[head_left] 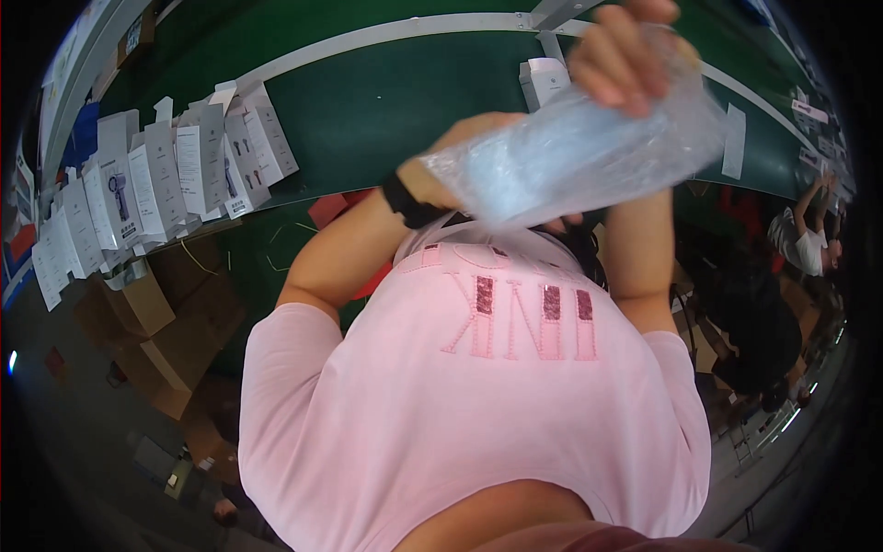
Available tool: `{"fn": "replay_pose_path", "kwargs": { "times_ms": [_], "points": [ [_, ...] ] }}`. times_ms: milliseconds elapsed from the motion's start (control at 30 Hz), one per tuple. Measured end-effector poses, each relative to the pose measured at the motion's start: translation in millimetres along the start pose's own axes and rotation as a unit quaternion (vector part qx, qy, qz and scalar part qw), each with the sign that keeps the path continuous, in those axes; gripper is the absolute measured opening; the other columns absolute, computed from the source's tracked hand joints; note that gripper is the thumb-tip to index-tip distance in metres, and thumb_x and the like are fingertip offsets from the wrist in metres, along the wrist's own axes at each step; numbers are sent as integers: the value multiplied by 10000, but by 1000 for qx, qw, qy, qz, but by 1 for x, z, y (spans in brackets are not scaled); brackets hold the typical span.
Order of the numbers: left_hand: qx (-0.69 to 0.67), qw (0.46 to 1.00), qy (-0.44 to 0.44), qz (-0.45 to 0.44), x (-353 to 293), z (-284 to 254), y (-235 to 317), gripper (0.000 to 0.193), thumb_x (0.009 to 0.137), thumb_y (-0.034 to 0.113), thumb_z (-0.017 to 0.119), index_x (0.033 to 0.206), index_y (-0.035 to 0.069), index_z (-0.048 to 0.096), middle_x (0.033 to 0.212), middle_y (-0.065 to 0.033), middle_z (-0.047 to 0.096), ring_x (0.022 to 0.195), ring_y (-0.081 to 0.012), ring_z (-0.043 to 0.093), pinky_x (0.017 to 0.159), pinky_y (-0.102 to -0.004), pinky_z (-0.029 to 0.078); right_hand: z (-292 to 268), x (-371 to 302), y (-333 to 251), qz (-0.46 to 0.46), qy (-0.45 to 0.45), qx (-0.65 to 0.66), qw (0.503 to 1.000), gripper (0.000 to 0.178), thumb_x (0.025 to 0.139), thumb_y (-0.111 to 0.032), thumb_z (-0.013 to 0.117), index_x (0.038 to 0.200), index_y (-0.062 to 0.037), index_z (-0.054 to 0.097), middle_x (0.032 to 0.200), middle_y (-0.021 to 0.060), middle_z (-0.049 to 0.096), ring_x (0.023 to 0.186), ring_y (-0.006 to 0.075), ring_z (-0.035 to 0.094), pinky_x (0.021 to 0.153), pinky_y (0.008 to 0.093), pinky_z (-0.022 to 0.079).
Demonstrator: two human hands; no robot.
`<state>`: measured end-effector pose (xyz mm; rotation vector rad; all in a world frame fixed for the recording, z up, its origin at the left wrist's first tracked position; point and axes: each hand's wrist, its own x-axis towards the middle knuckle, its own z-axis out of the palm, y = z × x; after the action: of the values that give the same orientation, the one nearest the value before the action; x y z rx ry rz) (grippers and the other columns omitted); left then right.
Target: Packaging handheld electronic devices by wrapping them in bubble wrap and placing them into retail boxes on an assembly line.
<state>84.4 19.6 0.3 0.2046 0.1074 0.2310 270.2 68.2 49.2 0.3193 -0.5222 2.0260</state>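
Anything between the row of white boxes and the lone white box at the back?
Head view: green tabletop with one tiny pale speck; the left hand sits nearer the wearer.

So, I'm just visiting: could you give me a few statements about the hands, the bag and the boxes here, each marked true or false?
1. The right hand holds a clear plastic bag. True.
2. What shows inside the bag is bright red. False: it is pale blue.
3. A black band is on the right wrist. False: the black band is on the left wrist.
4. Several white boxes stand in a row toward the left of the green table. True.
5. The whole left hand is in plain sight. False: the bag hides much of the left hand.
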Motion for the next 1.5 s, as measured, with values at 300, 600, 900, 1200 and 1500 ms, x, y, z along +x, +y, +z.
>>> {"fn": "replay_pose_path", "kwargs": {
  "times_ms": [300,600,900,1200,1500],
  "points": [
    [357,749,539,143,91,-108,-60,982,756,614,704,1401,-27,335,1277,-250,460,1103,-352,526,939,-442,461,3,-135,-40,50,507,8,860,432,986,-208,492,1338,32,414,726,13,440,648,137,434,586,277,424],
    [541,469,686,129,164,-207,-79,1214,511,539,885,1428,14,288,1203,-239,512,1128,-383,535,921,-463,478,-1,-130,-9,125,437,-231,860,474,840,-348,679,1149,-6,569,925,180,667,811,320,674,748,430,561],
    [-113,935,301,150,24,-120,8,399,890,333,559,1194,77,588,1094,-122,659,956,-274,658,843,-399,555,-21,-142,-63,120,412,-182,885,682,930,-320,602,1501,-100,302,1204,234,609,889,212,650,833,361,549],
    [-116,921,304,214,12,-113,-45,527,927,457,595,1302,89,550,1221,-88,622,1125,-229,604,991,-397,473,-21,-109,-92,194,476,-309,800,337,774,-109,619,1096,-54,539,979,146,609,924,282,617,808,396,518],
    [596,631,482,121,-14,-17,-11,1008,571,470,892,1232,-60,346,1109,-322,582,995,-438,637,840,-426,521,22,-11,-105,-76,377,-359,850,320,871,-135,587,1146,28,585,1091,180,624,977,289,620,929,411,498]
  ]
}}
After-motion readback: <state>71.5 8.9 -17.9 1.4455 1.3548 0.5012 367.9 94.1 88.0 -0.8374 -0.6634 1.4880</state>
